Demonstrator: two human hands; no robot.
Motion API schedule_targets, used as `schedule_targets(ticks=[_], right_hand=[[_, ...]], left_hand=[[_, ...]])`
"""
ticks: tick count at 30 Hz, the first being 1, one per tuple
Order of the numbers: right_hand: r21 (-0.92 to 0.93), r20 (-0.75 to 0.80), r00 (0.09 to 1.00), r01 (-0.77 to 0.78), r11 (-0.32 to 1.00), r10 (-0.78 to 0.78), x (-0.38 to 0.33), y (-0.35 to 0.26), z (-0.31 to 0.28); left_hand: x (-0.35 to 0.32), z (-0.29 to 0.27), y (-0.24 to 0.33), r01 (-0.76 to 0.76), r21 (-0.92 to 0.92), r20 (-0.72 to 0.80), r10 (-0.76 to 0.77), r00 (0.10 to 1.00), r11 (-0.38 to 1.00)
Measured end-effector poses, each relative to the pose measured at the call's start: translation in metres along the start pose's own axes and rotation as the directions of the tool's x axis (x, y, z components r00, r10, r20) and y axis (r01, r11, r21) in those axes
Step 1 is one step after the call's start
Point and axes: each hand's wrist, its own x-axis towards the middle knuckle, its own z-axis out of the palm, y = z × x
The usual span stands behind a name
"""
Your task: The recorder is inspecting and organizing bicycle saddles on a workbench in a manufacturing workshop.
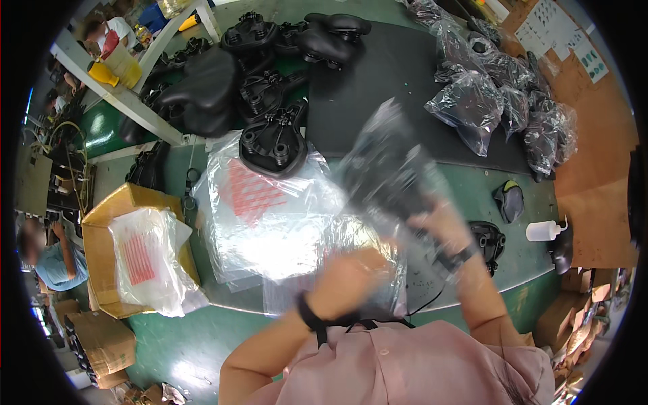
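My right hand (442, 226), with a dark band at its wrist, grips a black bicycle saddle in a clear plastic bag (388, 169). Motion smears the bag and saddle, which are held up over the table near its black mat. Lower and to the left, my left hand (354, 280) is too blurred for its fingers to show; it is nearest to the flat clear plastic bags (233, 233) with red print. At the top of those bags rests an unwrapped bicycle saddle (273, 145), underside and springs facing up.
Several black saddles (209, 88) crowd the far left. Bagged saddles (469, 101) pile up at the far right of the black mat (385, 74). A cardboard box (104, 260) of plastic bags stands at left; a white squeeze bottle (543, 231) lies at right. Other people sit farther left.
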Motion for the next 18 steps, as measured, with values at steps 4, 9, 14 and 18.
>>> schedule_targets(ticks=[4,9,14,18], right_hand=[[0.705,-0.391,0.92,0.309,0.638,-0.013,0.083,-0.017,-0.101],[0.699,-0.293,0.932,0.36,0.617,-0.212,0.139,-0.046,-0.065],[0.358,0.211,0.966,0.064,0.931,-0.147,0.127,-0.032,0.054],[-0.156,0.164,0.902,0.423,0.893,-0.399,0.124,-0.014,0.085]], left_hand=[[-0.033,-0.058,-0.173,0.63,-0.564,-0.366,-0.845,0.389,0.535],[0.0,-0.073,-0.242,0.664,-0.652,-0.317,-0.927,0.198,0.365],[-0.002,-0.058,-0.279,0.791,-0.43,-0.498,-0.845,0.195,0.436],[0.007,-0.082,-0.247,0.758,-0.417,-0.419,-0.846,0.328,0.501]])
